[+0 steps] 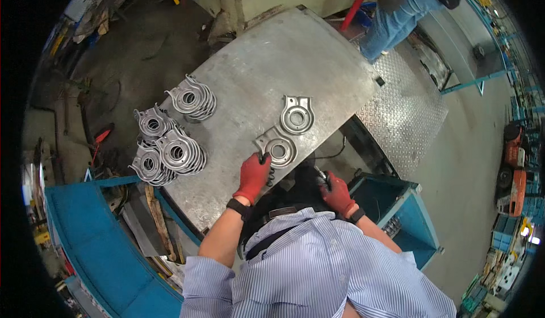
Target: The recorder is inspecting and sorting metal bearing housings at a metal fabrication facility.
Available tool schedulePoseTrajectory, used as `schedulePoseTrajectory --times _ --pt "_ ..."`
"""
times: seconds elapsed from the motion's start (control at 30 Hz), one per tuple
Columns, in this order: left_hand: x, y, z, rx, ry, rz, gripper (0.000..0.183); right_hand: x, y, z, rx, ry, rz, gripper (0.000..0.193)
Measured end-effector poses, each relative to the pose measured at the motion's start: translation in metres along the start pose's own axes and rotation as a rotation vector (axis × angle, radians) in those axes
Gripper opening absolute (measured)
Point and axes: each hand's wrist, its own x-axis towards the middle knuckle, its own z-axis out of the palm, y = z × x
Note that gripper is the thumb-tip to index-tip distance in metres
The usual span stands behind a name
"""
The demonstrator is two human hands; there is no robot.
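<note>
Two pressed steel brackets, each a ring with a flanged tab, lie near the table's right edge. My left hand, in a red glove with dark fingertips, is closed at the lower-left rim of the nearer bracket. The farther bracket lies flat just beyond it. A dark coiled piece shows beside my left fingers. Off the table edge, my right hand, also in a red glove, is closed around a slim silver-and-dark piece; its exact kind cannot be made out.
Several stacks of similar brackets stand along the left edge of the metal table. Blue steel bins flank me, the right bin holding metal parts. A person in jeans stands beyond the far right corner, by a tread-plate platform.
</note>
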Motion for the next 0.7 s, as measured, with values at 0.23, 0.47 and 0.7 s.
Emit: schedulePoseTrajectory --times 0.23,0.47,0.7 --pt "-0.017 0.010 0.008 0.216 -0.025 -0.032 0.052 0.002 -0.016 0.001 -0.087 -0.116 -0.080 0.048" --pt "-0.004 0.012 0.024 0.246 0.048 -0.077 0.062 0.018 -0.019 0.022 -0.100 -0.166 -0.088 0.042" --pt "0.004 0.013 0.041 0.281 0.067 -0.074 0.061 0.023 -0.014 0.035 -0.108 -0.068 -0.101 0.031"
